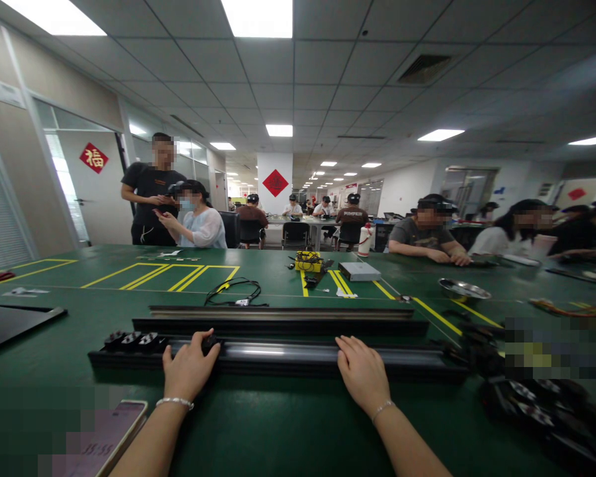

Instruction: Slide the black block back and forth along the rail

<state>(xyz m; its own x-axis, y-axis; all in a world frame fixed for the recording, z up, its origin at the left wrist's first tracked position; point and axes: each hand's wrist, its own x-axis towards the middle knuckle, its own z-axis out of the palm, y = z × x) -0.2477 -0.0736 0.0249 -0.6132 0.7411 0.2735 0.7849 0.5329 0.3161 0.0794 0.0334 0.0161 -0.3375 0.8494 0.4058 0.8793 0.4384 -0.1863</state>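
A long black rail with a shiny channel lies crosswise in front of me on the green table. My left hand is over its left part, thumb and fingers closed around a small black block in the channel. Left of that hand, several similar black blocks with light markings sit in a row at the rail's end. Across the rail's right half, my right hand rests with fingers stretched out flat; its thumb is hidden. Just behind lies a second long black rail.
A phone lies at the near left, a dark panel beyond it. Dark parts are piled at right. Farther back are a coiled cable, a yellow device, a grey box and a metal bowl. People sit around.
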